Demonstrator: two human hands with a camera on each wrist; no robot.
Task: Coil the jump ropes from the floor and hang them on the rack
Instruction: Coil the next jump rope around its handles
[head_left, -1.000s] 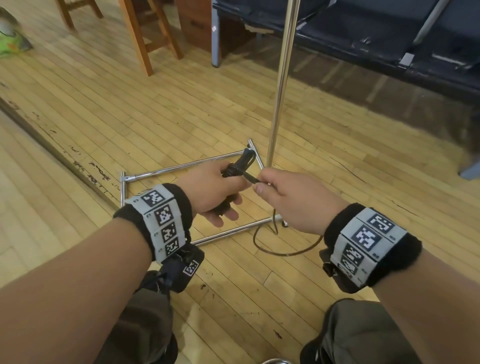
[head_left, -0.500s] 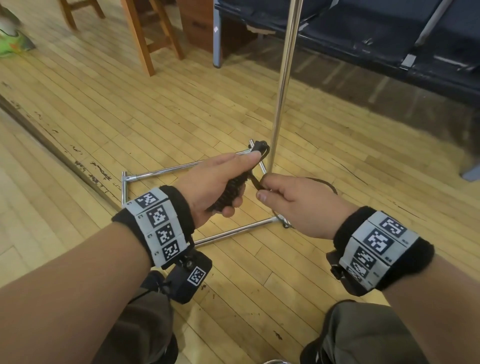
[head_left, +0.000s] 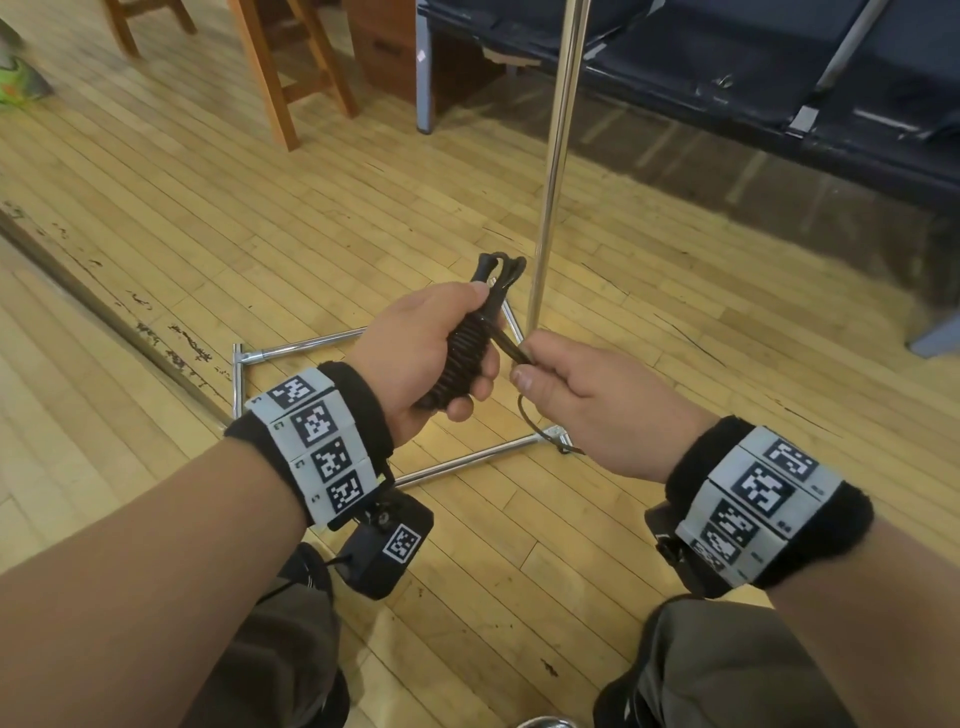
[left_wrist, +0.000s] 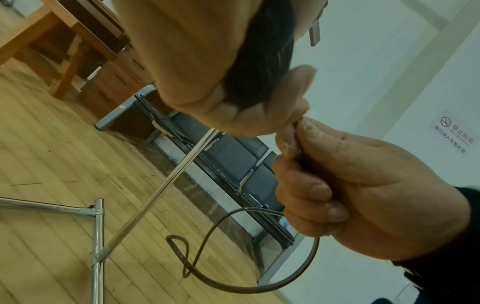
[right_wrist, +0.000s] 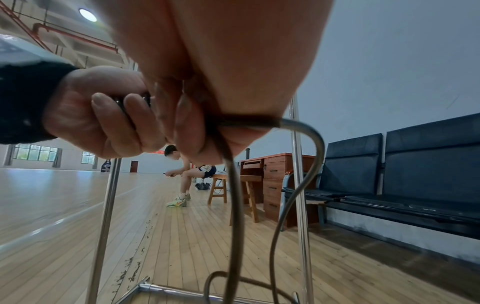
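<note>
My left hand (head_left: 426, 353) grips the black jump rope handles (head_left: 465, 353), held side by side with cord wound round them; their tips (head_left: 496, 267) stick out above the fist. My right hand (head_left: 582, 400) pinches the free cord (head_left: 511, 349) just right of the bundle. In the left wrist view the right hand (left_wrist: 345, 183) holds the cord (left_wrist: 298, 273), which loops down to the floor. In the right wrist view the cord (right_wrist: 233, 205) hangs from the fingers (right_wrist: 187, 127). The chrome rack's upright pole (head_left: 553, 171) stands just behind both hands.
The rack's chrome base bars (head_left: 467, 457) lie on the wood floor under my hands. A dark bench (head_left: 779, 78) runs along the back right, wooden stools (head_left: 291, 67) and a desk (right_wrist: 275, 181) at the back. A person (right_wrist: 187, 170) sits far off.
Both hands have risen and the handle bundle has tilted more upright. More cord is wound on the handles. The loose loop on the floor has shrunk.
</note>
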